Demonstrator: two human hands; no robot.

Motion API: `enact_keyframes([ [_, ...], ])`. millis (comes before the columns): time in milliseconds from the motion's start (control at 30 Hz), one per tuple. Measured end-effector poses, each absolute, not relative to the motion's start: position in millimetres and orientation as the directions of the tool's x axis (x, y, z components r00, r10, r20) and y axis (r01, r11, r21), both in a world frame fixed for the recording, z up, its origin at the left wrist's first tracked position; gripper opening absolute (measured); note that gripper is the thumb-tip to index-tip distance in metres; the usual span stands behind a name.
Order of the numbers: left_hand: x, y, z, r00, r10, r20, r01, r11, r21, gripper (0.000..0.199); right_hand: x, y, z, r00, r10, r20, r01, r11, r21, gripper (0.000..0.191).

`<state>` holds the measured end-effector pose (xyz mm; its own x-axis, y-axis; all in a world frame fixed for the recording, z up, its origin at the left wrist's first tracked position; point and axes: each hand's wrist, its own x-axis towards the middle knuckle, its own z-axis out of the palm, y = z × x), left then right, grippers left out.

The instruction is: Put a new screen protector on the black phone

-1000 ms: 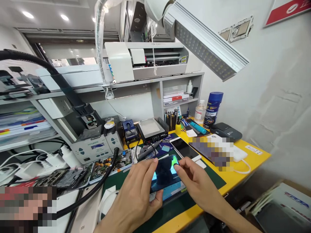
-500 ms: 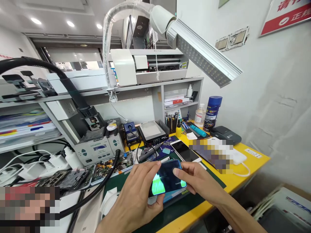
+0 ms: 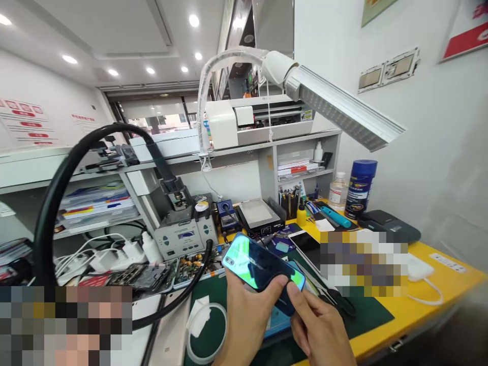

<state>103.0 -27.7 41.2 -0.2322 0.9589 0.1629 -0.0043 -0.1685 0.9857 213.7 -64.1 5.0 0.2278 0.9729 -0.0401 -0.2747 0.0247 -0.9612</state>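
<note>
A smartphone (image 3: 249, 262) is held above the green mat (image 3: 371, 310), its glossy blue-green back facing me and a dual camera at its raised left end. My left hand (image 3: 247, 310) wraps round it from below, the thumb lying across the lower edge. My right hand (image 3: 318, 317) pinches the lower right end, its thumb close beside the left thumb. A dark part (image 3: 284, 301) shows under that edge; I cannot tell whether it is separate from the phone. Behind the phone lies a white-framed phone (image 3: 308, 249) with a dark screen.
A white ring-shaped roll (image 3: 224, 325) lies left of my hands. Beyond stand a hot-air station (image 3: 186, 241), a tray of small parts (image 3: 194, 269) and a heating plate (image 3: 261, 216). A black hose (image 3: 183, 300) curves across the left side. A lamp (image 3: 343, 104) hangs overhead.
The phone has tipped so its left end is raised, bringing the camera into sight. My left thumb has moved to the lower edge beside my right thumb. The head view has shifted left and up.
</note>
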Motion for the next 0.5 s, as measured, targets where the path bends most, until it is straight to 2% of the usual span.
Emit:
enact_keyframes([
  [233, 89, -27, 50, -0.094, 0.985, 0.147, -0.199, -0.164, 0.966, 0.063, 209, -68, -3, 0.256, 0.964, -0.064, -0.335, 0.027, -0.942, 0.063],
  [367, 89, -26, 51, -0.095, 0.985, 0.146, -0.303, -0.168, 0.938, 0.07, 213, -71, -6, 0.258, 0.964, -0.059, -0.352, 0.037, -0.935, 0.063],
  [500, 85, -25, 54, -0.116, 0.981, 0.156, -0.307, -0.185, 0.934, 0.073, 220, -77, -12, 0.256, 0.965, -0.06, -0.332, 0.029, -0.943, 0.062],
])
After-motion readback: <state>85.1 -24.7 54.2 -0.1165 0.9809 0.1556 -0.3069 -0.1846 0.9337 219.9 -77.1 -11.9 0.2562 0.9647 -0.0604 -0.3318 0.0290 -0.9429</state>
